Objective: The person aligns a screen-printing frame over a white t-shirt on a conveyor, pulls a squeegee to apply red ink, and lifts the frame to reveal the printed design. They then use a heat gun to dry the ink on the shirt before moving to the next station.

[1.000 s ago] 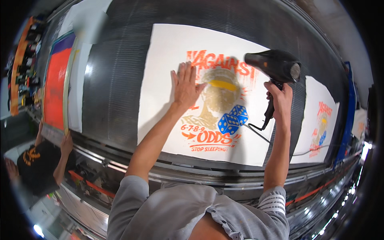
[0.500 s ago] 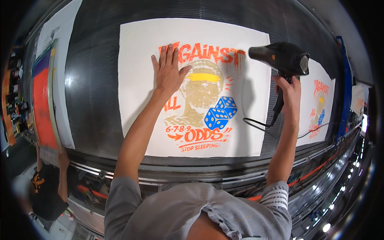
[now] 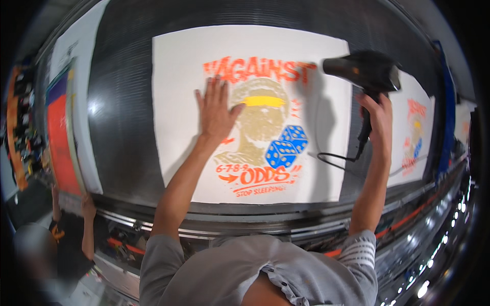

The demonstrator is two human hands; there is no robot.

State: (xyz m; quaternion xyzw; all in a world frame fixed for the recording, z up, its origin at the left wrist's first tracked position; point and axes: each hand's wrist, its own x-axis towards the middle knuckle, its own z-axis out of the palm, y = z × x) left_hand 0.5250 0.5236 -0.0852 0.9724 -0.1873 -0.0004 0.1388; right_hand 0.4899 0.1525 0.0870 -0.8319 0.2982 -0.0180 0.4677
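My left hand (image 3: 217, 113) lies flat, fingers spread, on the white printed fabric sheet (image 3: 189, 117) on the table. My right hand (image 3: 376, 120), raised beside it, grips one black hair dryer (image 3: 365, 71) aimed left over the print. Two more printed sheets lie beyond my right hand.

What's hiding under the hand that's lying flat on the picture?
Under the left hand lies the white printed sheet. Orange letters and a tan head print show around it; whatever print sits beneath the palm is covered.
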